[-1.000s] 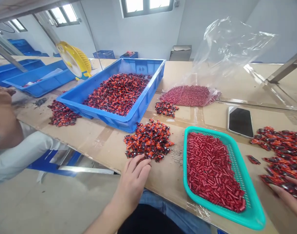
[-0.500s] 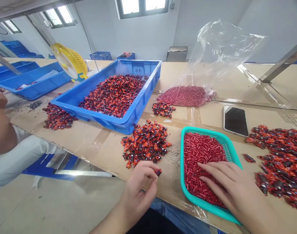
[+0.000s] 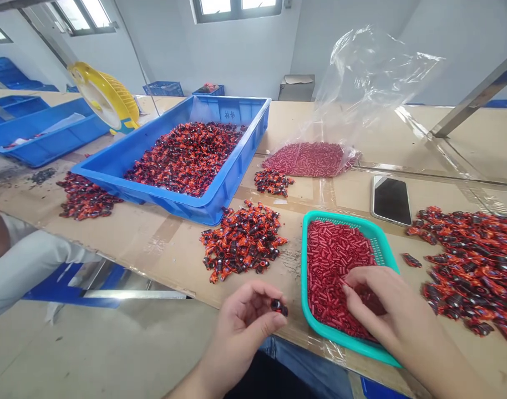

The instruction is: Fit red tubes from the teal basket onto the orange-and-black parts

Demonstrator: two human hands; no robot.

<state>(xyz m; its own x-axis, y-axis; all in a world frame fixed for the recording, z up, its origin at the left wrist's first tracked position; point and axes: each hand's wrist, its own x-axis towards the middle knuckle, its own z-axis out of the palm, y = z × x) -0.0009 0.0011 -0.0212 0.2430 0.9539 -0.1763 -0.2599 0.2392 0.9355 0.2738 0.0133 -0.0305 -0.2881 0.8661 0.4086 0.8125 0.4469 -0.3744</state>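
Observation:
Between the thumb and fingers of my left hand (image 3: pixel 247 321) is a small black-and-orange plastic part (image 3: pixel 279 307), its dark round end showing. My right hand (image 3: pixel 386 310) reaches over the green basket (image 3: pixel 309 327), thumb and index finger pinched together above the small dark red tubes (image 3: pixel 336 266) that fill it. A bit of red shows at those fingertips, seemingly one red tube (image 3: pixel 344 284). Just beyond my left hand lies a pile of black-and-orange parts (image 3: pixel 243 238). A larger pile of similar parts (image 3: pixel 473 266) spreads to the right of the basket.
A blue crate (image 3: pixel 220 205) of the same parts stands behind, near a yellow fan (image 3: pixel 106 100). A clear plastic bag (image 3: pixel 312 158) holds more red tubes. A phone (image 3: pixel 390 199) lies behind the basket. At the left edge sits another person, a pale trouser leg (image 3: pixel 37 266) showing.
My left hand has turned, bringing the part's dark end into view. My right hand's spread fingers have closed into a pinch over the tubes. The whole view has shifted slightly.

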